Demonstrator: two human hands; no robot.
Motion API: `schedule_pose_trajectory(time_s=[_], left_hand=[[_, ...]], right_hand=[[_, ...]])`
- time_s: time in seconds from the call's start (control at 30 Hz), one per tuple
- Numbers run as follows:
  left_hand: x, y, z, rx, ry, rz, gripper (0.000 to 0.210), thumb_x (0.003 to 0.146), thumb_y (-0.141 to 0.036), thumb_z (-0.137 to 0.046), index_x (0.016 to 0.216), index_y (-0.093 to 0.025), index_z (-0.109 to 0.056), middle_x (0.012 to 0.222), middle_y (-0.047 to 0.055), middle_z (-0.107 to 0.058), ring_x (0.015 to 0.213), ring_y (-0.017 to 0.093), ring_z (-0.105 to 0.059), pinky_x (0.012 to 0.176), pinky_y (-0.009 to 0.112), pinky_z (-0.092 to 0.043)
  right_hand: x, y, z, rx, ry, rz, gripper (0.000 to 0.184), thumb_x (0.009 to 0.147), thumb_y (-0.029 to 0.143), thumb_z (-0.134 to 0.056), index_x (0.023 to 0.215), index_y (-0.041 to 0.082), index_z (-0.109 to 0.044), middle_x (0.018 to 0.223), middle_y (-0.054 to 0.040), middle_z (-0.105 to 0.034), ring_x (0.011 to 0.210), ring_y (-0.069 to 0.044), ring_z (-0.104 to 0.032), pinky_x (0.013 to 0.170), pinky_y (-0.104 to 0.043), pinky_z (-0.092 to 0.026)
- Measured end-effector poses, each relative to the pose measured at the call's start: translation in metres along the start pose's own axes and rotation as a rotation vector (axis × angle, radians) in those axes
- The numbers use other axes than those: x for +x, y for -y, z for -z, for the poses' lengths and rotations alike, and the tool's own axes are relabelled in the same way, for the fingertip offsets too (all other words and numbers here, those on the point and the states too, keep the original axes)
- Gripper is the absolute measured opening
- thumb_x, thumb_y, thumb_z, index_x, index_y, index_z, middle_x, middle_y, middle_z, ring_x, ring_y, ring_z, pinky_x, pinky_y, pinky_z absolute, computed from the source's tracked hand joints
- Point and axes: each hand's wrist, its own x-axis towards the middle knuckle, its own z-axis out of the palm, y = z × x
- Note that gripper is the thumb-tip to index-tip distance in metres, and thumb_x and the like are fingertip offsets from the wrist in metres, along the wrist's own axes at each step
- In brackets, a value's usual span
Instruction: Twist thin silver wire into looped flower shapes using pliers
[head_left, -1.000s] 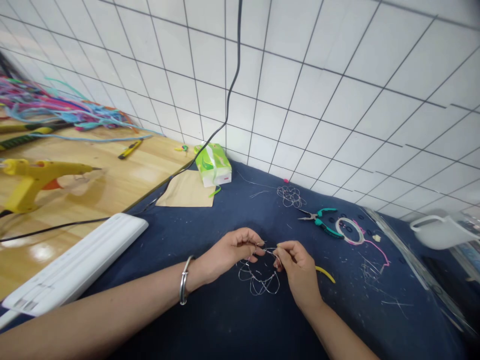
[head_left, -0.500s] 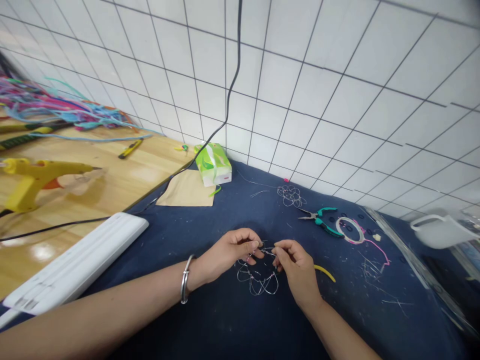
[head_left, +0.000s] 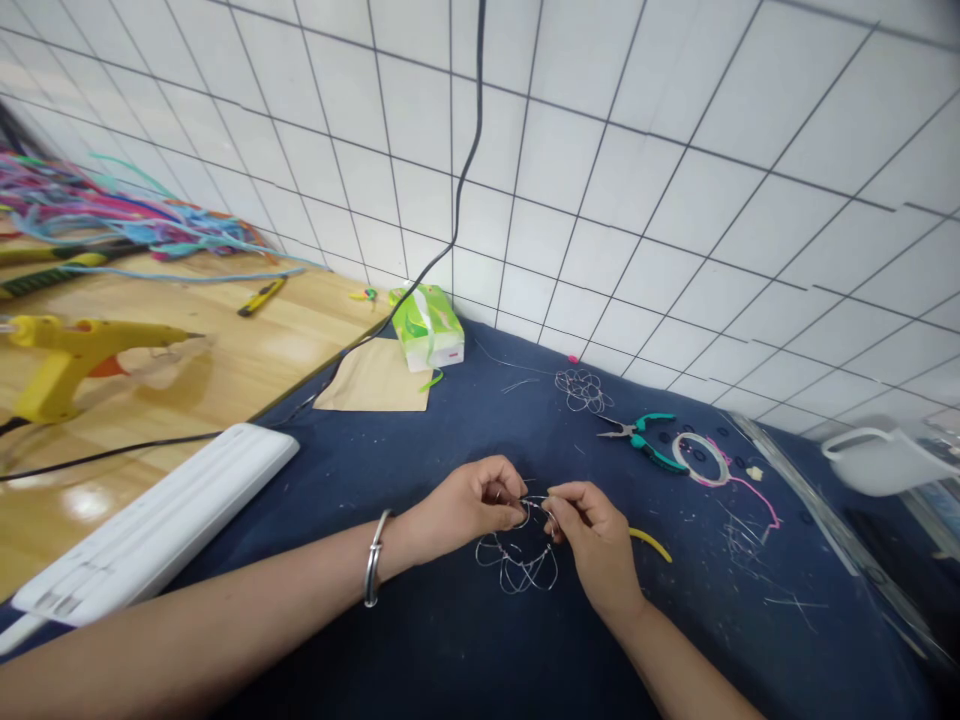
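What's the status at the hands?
Left hand and right hand both pinching looped wire. Yellow curved piece partly behind right hand. Teal-handled pliers farther off, clear of both.

Shiny metal wire loops [head_left: 527, 563] over matt navy cloth [head_left: 480, 640]
From here, the bangle [head_left: 371, 570] looks like polished metal, the glue gun [head_left: 67, 358] smooth plastic, the power strip [head_left: 180, 515] satiny plastic, the tabletop [head_left: 176, 410] glossy wood.

No writing, brand or number can be read. The tissue pack [head_left: 441, 325] carries a small red mark [head_left: 453, 354] on its white end, too small to make out as letters or a sign. On the white power strip [head_left: 172, 515], greyish details near the lower end are too blurred to tell whether they are print or slots.
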Motion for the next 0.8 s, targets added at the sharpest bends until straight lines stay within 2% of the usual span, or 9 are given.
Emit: schedule_pose_trajectory(time_s=[0.1, 0.37, 0.6, 0.8], left_hand=[[0.0005, 0.0026, 0.0007, 0.102, 0.004, -0.013, 0.024, 0.07, -0.019, -0.064, 0.091, -0.018, -0.053, 0.073, 0.0, -0.058, 0.066, 0.012, -0.054, 0.058, 0.023, -0.043], [-0.0014, -0.0028, -0.0006, 0.27, -0.022, -0.052, 0.022, 0.068, -0.017, -0.063, 0.088, -0.019, -0.052, 0.07, -0.003, -0.053, 0.062, 0.011, -0.049, 0.054, 0.022, -0.04], [-0.0015, -0.0026, -0.0005, 0.334, -0.045, -0.118, 0.025, 0.067, -0.014, -0.062, 0.089, -0.02, -0.053, 0.075, -0.001, -0.055, 0.066, 0.012, -0.051, 0.057, 0.023, -0.04], [-0.0013, -0.0016, -0.0027, 0.506, -0.113, -0.181, 0.024, 0.066, -0.012, -0.059, 0.088, -0.02, -0.053, 0.075, -0.001, -0.054, 0.065, 0.012, -0.051, 0.057, 0.022, -0.04]], right_hand=[[-0.0005, 0.0, -0.0007, 0.0, 0.006, 0.006, 0.016, 0.082, 0.033, -0.053, 0.087, 0.018, -0.058, 0.073, -0.0009, -0.062, 0.06, -0.012, -0.056, 0.056, -0.025, -0.046], [-0.0012, 0.0011, -0.0004, 0.006, -0.008, 0.015, 0.017, 0.081, 0.034, -0.054, 0.086, 0.018, -0.059, 0.069, -0.0001, -0.062, 0.058, -0.012, -0.056, 0.057, -0.026, -0.046], [-0.0017, -0.001, -0.0005, -0.01, 0.006, 0.036, 0.016, 0.081, 0.033, -0.054, 0.085, 0.019, -0.059, 0.066, 0.0, -0.061, 0.057, -0.012, -0.055, 0.056, -0.026, -0.046], [-0.003, 0.0006, -0.0027, -0.019, 0.022, 0.037, 0.013, 0.081, 0.03, -0.054, 0.085, 0.019, -0.06, 0.068, 0.0003, -0.062, 0.057, -0.011, -0.055, 0.057, -0.025, -0.046]])
